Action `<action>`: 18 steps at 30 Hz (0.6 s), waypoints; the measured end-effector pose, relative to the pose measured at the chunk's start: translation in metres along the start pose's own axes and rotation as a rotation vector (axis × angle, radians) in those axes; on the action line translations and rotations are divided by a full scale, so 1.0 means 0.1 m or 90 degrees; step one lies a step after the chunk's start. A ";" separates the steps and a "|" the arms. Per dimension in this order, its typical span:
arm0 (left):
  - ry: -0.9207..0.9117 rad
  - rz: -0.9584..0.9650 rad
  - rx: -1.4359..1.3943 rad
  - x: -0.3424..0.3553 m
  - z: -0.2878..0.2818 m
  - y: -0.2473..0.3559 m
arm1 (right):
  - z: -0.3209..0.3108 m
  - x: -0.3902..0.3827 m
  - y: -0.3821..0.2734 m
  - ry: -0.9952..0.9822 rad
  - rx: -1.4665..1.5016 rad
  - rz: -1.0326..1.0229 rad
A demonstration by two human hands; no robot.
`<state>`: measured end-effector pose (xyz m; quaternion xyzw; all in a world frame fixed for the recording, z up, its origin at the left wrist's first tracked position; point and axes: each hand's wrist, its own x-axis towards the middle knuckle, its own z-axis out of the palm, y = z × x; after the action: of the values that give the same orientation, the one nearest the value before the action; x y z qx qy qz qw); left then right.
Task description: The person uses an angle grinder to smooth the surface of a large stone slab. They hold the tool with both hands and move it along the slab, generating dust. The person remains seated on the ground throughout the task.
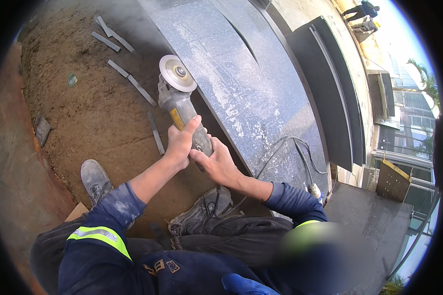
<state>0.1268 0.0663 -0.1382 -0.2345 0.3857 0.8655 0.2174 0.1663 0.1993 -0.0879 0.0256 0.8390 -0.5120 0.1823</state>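
Note:
Both my hands grip an angle grinder [183, 110], a dusty grey tool with a yellow label. My left hand [180, 142] is wrapped round the middle of its body, while my right hand [219, 164] closes on the rear end just behind. A pale round cutting disc [177, 73] faces up at the grinder's far end, beside the left edge of a large grey stone slab [261, 93]. Whether the disc touches that edge I cannot tell. White dust streaks the slab, and a haze of dust hangs at its far end.
Thin stone offcuts [142, 90] lie on the brown dirt [83, 118] to the left. A black cable [307, 162] loops over the slab's near end. Dark slabs [325, 88] stand at the right. Two people [363, 14] are in the far right background. My shoes [96, 179] are on the dirt.

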 end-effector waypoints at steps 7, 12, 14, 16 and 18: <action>-0.006 -0.011 0.012 0.07 0.00 0.09 | 0.02 0.09 0.00 0.007 0.005 0.002; 0.017 -0.022 0.012 -0.04 0.02 0.06 | 0.02 -0.02 -0.04 -0.003 -0.013 0.033; 0.027 -0.013 -0.013 -0.13 0.05 -0.03 | 0.02 -0.13 0.03 0.004 0.005 0.019; 0.030 -0.004 -0.029 -0.22 0.08 -0.14 | -0.01 -0.25 0.07 -0.009 -0.012 0.046; 0.027 0.003 -0.036 -0.31 0.10 -0.25 | -0.06 -0.38 0.09 -0.028 -0.022 0.064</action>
<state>0.1628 0.0834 -0.1287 -0.2579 0.3659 0.8715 0.2005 0.2021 0.2143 -0.0810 0.0536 0.8411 -0.4880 0.2269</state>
